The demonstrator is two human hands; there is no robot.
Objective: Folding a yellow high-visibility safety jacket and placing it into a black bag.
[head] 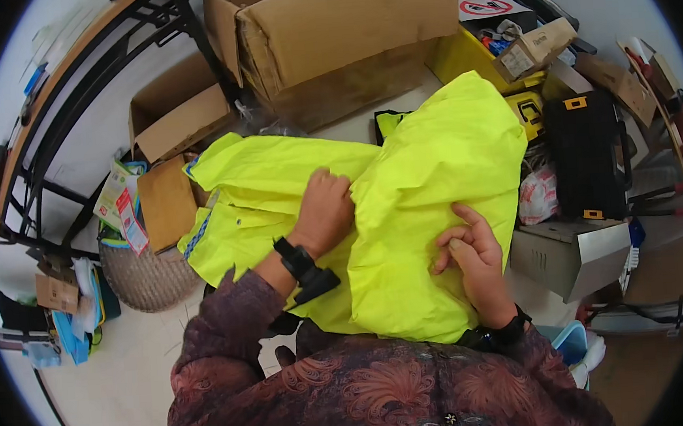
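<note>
A fluorescent yellow garment (433, 165), probably a jacket, is spread before me in loose folds. Its left part has blue-patterned strips at the ends, and a raised fold covers the right part. My left hand (325, 214) is curled closed at the edge of that fold and grips the cloth; its fingertips are hidden. Over the right side of the fabric lies my right hand (469, 251), with the index finger extended and the others loosely bent, nothing visible between them. Each wrist wears a black strap.
A large cardboard box (352, 28) stands beyond the garment, a smaller carton (183, 117) to its left. At right are a yellow bin (461, 56), a black tool case (587, 154) and a grey metal box (564, 257). A woven stool or basket (144, 277) sits left.
</note>
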